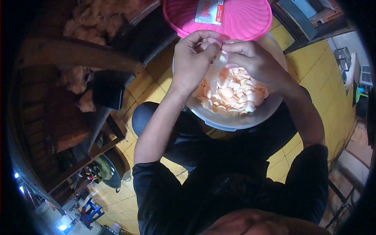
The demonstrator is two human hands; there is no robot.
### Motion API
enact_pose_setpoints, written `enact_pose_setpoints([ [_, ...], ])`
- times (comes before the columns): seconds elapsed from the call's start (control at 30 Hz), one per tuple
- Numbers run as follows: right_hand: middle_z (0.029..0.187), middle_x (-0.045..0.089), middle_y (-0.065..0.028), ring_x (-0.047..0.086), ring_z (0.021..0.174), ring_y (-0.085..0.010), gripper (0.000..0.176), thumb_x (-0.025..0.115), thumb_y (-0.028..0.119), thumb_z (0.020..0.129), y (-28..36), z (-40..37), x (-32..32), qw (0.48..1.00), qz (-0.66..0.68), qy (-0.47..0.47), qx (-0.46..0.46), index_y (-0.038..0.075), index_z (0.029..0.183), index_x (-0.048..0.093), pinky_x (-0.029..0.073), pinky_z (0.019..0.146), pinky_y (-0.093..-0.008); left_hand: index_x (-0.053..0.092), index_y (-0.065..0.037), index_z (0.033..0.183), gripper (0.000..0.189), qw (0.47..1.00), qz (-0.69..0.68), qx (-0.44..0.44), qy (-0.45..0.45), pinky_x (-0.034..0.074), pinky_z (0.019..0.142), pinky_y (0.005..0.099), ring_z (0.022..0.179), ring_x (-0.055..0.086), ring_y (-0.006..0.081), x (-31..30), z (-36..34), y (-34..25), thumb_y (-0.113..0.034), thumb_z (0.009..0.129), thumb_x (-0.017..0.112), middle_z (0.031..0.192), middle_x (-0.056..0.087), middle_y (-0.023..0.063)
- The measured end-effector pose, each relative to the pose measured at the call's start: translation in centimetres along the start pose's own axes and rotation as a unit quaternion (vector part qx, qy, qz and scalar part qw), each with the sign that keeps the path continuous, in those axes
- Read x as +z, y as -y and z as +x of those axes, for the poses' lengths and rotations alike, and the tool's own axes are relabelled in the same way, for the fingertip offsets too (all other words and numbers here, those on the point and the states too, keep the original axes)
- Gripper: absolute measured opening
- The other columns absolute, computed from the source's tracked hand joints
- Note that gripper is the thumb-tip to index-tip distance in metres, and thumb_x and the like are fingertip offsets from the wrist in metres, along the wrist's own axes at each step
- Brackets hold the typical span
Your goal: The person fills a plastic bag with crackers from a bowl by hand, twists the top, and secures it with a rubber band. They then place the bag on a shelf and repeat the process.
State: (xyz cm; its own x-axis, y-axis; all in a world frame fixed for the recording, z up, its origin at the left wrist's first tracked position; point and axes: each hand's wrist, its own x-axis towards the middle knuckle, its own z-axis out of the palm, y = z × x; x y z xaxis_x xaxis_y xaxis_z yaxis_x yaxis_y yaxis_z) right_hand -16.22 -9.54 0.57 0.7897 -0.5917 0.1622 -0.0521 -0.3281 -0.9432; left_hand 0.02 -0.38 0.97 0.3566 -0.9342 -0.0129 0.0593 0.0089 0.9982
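My left hand (194, 60) and my right hand (252, 62) meet over a large round basin (213, 122), fingertips pinched close together. Between them is a thin, see-through plastic bag (214, 75), which hangs down from the left fingers. Its full outline is hard to make out. Pale orange crackers (234, 92) are heaped inside the basin, partly covered from view by my hands and the plastic. Just beyond my fingertips, a bright pink ribbed plastic lid (246, 19) with a label (209, 11) rests at the basin's far edge.
Wooden furniture (78, 53) stands on the left, with a dark phone-like slab (108, 90) on it and more crackers (92, 23) farther back. A dark pan (111, 176) sits lower left, near a blue stool (91, 213). Yellow tiles (313, 74) cover the floor.
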Motion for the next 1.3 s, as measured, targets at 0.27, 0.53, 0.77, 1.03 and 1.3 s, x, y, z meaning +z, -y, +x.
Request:
enact_pose_setpoints([
  [0.27, 0.093, 0.072, -0.0202, 0.072, 0.083, -0.0284, 0.025, 0.070, 0.009, 0.089, -2.3, 0.2, -0.1, 0.982, -0.175, -0.018, -0.064, -0.001, 0.111, 0.069, 0.054, 0.077, -0.0339, 0.071, 0.003, 0.103, 0.020, 0.917, 0.373, 0.145, 0.005, 0.053, 0.064, 0.0289, 0.068, 0.068, 0.0167, -1.5, -0.1, 0.5, 0.003, 0.086, 0.060, 0.087, 0.070, 0.0139],
  [0.53, 0.095, 0.070, -0.0175, 0.070, 0.087, -0.0261, 0.028, 0.069, 0.006, 0.088, -1.7, -0.2, -0.3, 0.985, -0.157, 0.018, -0.068, -0.001, 0.114, 0.061, 0.056, 0.076, -0.0347, 0.074, 0.002, 0.098, 0.021, 0.908, 0.406, 0.097, 0.033, 0.055, 0.077, 0.0412, 0.078, 0.071, 0.0354, -1.1, -0.1, 1.0, -0.003, 0.080, 0.065, 0.086, 0.071, 0.0228],
  [0.77, 0.082, 0.069, -0.0116, 0.068, 0.077, -0.0169, 0.008, 0.069, 0.004, 0.087, -0.7, 0.1, -0.2, 0.986, -0.144, 0.054, 0.069, -0.003, 0.091, 0.066, 0.055, 0.072, -0.0295, 0.071, 0.003, 0.106, 0.025, 0.944, 0.312, 0.109, 0.019, 0.055, 0.078, 0.0406, 0.078, 0.072, 0.0325, -0.9, -0.2, 1.1, -0.005, 0.083, 0.064, 0.084, 0.072, 0.0194],
  [1.03, 0.069, 0.064, -0.0116, 0.065, 0.063, -0.0247, 0.019, 0.075, 0.019, 0.084, -1.2, 0.2, 0.5, 0.969, -0.228, 0.092, 0.000, 0.003, 0.086, 0.066, 0.051, 0.062, -0.0372, 0.065, -0.001, 0.104, 0.027, 0.892, 0.419, 0.156, 0.061, 0.054, 0.070, 0.0347, 0.077, 0.068, 0.0248, -2.1, -0.4, -0.8, 0.008, 0.079, 0.060, 0.092, 0.065, 0.0142],
  [1.3, 0.080, 0.067, -0.0152, 0.069, 0.080, -0.0325, 0.023, 0.063, 0.022, 0.092, -11.2, -3.8, 5.3, 0.863, -0.485, 0.127, -0.063, 0.000, 0.102, 0.059, 0.055, 0.071, -0.0416, 0.068, 0.000, 0.078, 0.015, 0.852, 0.498, 0.162, 0.018, 0.055, 0.076, 0.0400, 0.083, 0.069, 0.0341, -5.1, 0.7, -0.4, 0.009, 0.074, 0.056, 0.088, 0.068, 0.0169],
])
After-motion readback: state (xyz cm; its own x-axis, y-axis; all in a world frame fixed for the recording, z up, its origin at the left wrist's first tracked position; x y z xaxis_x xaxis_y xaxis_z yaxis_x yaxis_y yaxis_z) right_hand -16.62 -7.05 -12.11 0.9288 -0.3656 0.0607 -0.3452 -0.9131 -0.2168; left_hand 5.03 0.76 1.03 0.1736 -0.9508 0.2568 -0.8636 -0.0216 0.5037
